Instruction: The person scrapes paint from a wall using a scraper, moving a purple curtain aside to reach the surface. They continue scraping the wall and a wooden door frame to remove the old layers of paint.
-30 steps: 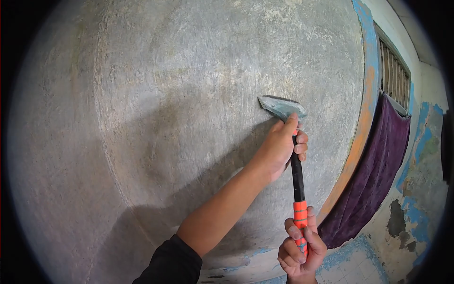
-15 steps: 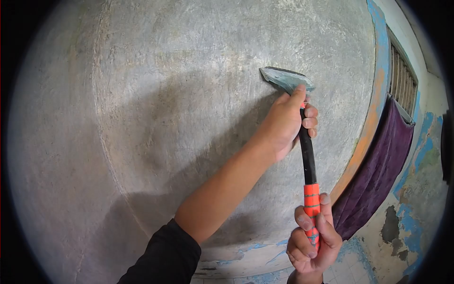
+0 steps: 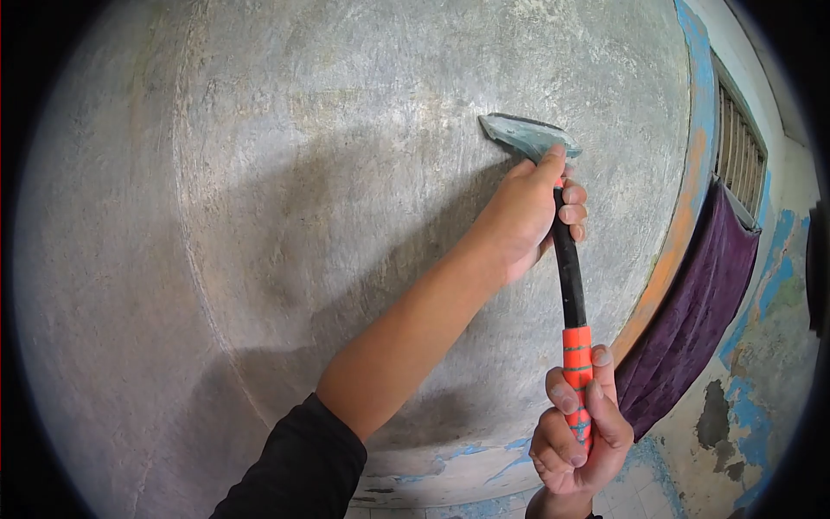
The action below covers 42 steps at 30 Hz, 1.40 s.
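At the grey wall (image 3: 380, 95), left hand (image 3: 523, 214) and right hand (image 3: 596, 445) clamp 1 scraper (image 3: 529, 134).

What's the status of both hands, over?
Left hand grips scraper near its head. Right hand on orange grip. Head at grey wall. Purple cloth off to the right.

no readable text, labels or numbers

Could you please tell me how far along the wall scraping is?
Most of the grey wall already looks stripped bare. In hand is the scraper, its blade up at the wall, with the left hand just below it and the right hand on the orange grip. Peeling blue paint low down is perhaps left to do.
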{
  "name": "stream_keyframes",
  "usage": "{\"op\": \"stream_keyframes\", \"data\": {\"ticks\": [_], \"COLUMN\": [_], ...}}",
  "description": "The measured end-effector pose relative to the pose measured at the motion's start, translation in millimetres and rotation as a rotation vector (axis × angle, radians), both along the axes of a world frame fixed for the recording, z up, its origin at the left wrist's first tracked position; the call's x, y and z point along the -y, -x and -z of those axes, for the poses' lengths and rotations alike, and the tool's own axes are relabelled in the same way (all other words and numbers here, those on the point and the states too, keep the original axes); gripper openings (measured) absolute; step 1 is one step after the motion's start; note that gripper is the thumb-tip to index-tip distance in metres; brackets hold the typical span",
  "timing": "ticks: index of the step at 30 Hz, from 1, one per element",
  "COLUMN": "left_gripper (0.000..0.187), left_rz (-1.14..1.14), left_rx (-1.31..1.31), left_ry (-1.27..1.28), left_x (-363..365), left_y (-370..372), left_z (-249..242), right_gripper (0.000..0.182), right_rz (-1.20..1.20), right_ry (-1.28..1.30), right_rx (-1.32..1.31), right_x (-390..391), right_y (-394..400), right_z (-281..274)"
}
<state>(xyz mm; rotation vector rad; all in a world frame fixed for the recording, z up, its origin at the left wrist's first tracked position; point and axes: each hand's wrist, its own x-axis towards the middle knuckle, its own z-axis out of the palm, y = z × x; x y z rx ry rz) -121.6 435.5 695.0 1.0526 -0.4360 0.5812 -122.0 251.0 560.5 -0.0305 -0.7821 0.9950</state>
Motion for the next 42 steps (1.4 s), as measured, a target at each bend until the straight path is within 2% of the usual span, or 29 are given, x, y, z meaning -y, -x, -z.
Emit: {"op": "stream_keyframes", "data": {"ticks": [13, 18, 22, 25, 31, 42], "left_gripper": [0.028, 0.029, 0.029, 0.029, 0.031, 0.031], "left_rz": [-0.011, -0.03, -0.115, -0.114, -0.12, -0.065], "left_rx": [0.008, -0.002, 0.153, 0.156, 0.083, 0.112], "left_ry": [0.014, 0.048, 0.157, 0.162, 0.043, 0.01], "left_x": [0.4, 1.4, -4.0, -11.6, -26.7, -36.9], "left_y": [2.0, 11.8, 28.6, 43.2, 50.1, 49.1], "left_z": [-3.4, 11.2, 12.8, 7.2, 2.5, -2.3], "right_gripper": [0.026, 0.024, 0.023, 0.022, 0.023, 0.027], "right_rz": [0.102, 0.078, 0.047, 0.056, 0.011, 0.059], "right_ry": [0.076, 0.107, 0.117, 0.135, 0.107, 0.074], "right_rx": [0.066, 0.063, 0.186, 0.268, 0.205, 0.116], "right_x": [-2.5, -0.2, -9.3, -15.5, -28.5, -35.8], "right_y": [3.6, 10.8, 0.9, 4.9, 12.2, 28.7], "right_z": [-3.4, 7.6, 2.9, -3.4, -2.6, -7.7]}}
